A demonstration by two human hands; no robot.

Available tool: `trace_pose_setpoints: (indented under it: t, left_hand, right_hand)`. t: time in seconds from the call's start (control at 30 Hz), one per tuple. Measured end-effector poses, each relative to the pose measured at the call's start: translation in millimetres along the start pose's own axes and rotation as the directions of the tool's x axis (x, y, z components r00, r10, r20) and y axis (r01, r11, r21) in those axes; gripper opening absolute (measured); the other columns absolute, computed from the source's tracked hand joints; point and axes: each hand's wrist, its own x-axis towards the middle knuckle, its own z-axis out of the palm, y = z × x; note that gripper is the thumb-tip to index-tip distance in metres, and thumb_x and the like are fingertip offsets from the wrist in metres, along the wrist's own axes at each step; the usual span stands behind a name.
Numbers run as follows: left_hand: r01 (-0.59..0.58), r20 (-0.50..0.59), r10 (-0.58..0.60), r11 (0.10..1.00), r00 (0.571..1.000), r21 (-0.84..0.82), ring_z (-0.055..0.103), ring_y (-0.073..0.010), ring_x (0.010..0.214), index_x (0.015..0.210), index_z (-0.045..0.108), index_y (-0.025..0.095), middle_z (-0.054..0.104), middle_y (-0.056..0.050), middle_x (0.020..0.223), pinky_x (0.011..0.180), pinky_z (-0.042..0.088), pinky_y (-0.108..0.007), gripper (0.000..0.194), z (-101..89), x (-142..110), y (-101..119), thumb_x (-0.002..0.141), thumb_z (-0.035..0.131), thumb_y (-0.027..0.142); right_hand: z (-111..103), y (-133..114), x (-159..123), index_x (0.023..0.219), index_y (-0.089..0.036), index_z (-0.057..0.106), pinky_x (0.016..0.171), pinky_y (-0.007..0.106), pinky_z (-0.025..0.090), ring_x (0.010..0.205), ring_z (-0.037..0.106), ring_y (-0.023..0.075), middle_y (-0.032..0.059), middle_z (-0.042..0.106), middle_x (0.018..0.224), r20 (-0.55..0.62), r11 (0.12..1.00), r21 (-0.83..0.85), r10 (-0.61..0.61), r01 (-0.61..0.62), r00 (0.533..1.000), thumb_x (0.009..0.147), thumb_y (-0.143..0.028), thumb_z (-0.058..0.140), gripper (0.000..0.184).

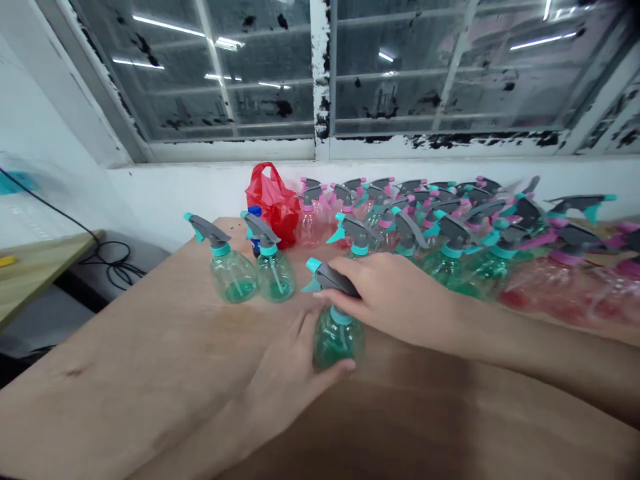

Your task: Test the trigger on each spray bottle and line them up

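Note:
A clear green spray bottle with a grey and turquoise trigger head stands upright between my hands, near the middle of the table. My right hand is closed around its spray head from the right. Around the lower left side of the bottle's body curls my left hand, its thumb across the front; its far fingers are partly hidden. Two more green spray bottles, one at the left and one beside it, stand just beyond my left hand.
Several green spray bottles and pink spray bottles crowd the right and back of the wooden table. A red plastic bag and a blue-capped bottle stand by the wall. A black cable hangs at the left.

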Motion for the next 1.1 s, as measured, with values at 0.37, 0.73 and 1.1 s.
trace_pose_setpoints:
  t: [0.37,0.73,1.1]
  left_hand:
    - [-0.034,0.141,0.06,0.983,0.988,-0.18,0.052,-0.0336,0.121,0.14,0.037,0.027,0.055,-0.008,0.129,0.097,0.045,-0.052,0.069,40.5,19.2,50.2,0.082,0.071,0.045]
    - [-0.149,0.18,0.212,0.938,0.961,-0.312,0.047,-0.0344,0.125,0.138,0.036,0.019,0.048,-0.016,0.134,0.101,0.041,-0.053,0.075,99.7,56.4,76.0,0.082,0.069,0.055]
    - [-0.277,0.238,0.28,0.96,0.93,-0.046,0.046,-0.0382,0.125,0.141,0.032,0.017,0.048,-0.018,0.137,0.101,0.039,-0.057,0.091,103.1,62.8,44.9,0.073,0.073,0.062]
  right_hand:
    - [8.4,81.2,-98.6,0.131,-0.032,0.05,0.084,0.036,0.048,0.114,0.058,0.0289,0.0042,0.059,0.131,0.144,0.847,0.525,0.0,-0.076,0.99,0.068,-0.058,0.075,0.072]
    - [32.5,94.9,-111.4,0.107,-0.022,0.057,0.066,0.027,0.046,0.077,0.058,0.0155,0.0007,0.061,0.093,-0.095,0.541,0.837,0.283,-0.077,0.955,0.079,-0.04,0.071,0.036]
    - [56.3,102.3,-96.3,0.104,-0.025,0.06,0.073,0.032,0.049,0.069,0.057,0.0151,0.0002,0.061,0.084,-0.186,0.438,0.898,0.314,0.031,0.931,0.085,-0.027,0.06,0.018]
